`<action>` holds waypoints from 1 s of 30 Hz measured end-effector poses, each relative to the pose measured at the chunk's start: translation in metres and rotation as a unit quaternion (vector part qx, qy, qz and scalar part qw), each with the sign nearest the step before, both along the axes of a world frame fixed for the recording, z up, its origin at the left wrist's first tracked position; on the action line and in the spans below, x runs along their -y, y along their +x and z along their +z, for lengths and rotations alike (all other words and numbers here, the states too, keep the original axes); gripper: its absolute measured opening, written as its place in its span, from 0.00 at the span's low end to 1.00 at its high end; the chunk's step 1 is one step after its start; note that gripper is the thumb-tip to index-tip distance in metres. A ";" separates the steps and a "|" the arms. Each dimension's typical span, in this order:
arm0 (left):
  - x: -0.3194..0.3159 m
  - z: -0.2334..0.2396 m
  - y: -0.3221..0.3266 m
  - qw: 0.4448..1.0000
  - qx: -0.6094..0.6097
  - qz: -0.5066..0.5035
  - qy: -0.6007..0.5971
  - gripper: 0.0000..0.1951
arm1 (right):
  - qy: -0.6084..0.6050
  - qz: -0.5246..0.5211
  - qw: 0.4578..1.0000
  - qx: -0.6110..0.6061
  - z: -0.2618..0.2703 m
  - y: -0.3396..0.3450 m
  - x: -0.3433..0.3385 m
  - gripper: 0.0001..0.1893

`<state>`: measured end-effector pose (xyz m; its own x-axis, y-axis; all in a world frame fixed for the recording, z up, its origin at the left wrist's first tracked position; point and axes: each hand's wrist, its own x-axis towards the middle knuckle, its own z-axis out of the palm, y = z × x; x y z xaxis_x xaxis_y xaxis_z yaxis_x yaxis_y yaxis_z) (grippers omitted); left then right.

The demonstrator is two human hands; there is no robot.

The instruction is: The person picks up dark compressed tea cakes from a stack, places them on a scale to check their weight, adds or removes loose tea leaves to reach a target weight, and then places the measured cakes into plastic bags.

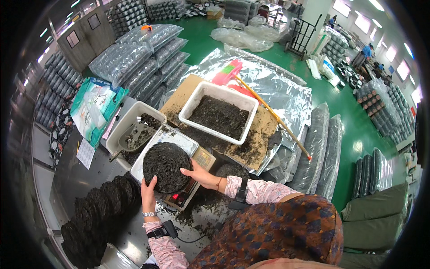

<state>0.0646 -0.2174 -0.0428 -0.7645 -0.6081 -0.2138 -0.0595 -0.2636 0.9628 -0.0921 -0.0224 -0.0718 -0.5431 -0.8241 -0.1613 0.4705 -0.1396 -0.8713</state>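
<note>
A round, dark cake of what looks like dried seaweed is held between my two hands over an electronic scale. My left hand grips its near left edge. The fingers of my right hand hold its right edge, thumb on top. The cake hides part of the scale's metal pan, so I cannot tell whether it touches it. A red lit display shows below the cake, partly covered. Left of the scale, a white bin contains dark flakes and a scoop.
A white tub of dark flakes sits on cardboard beyond the scale. Similar dark cakes line up at lower left. A yellow-handled broom lies across silvery sheeting. Plastic-wrapped packs are piled behind. Loose flakes cover the near tabletop.
</note>
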 end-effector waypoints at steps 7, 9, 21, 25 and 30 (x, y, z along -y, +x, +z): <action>-0.014 0.067 0.010 0.976 -0.024 0.013 -0.215 0.46 | -0.002 0.087 0.902 -0.422 0.056 -0.064 0.003 0.55; -0.004 0.034 0.014 0.944 0.049 0.013 -0.327 0.49 | 0.044 0.118 0.873 -0.472 0.041 -0.076 0.011 0.54; -0.023 0.025 0.008 0.987 0.032 0.147 -0.056 0.34 | 0.117 0.093 0.926 -0.347 0.024 -0.080 0.042 0.48; -0.012 -0.026 0.023 0.976 0.148 0.131 -0.090 0.36 | 0.212 0.085 0.888 -0.398 -0.006 -0.072 0.061 0.47; -0.010 -0.053 0.048 0.968 0.171 0.167 -0.074 0.44 | 0.202 0.075 0.914 -0.343 0.002 -0.089 0.054 0.42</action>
<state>0.1124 -0.2070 -0.0961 -0.4204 -0.8525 -0.3108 -0.3170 -0.1830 0.9306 -0.1816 -0.0763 -0.0700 -0.5167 -0.8459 -0.1322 -0.2193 0.2800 -0.9346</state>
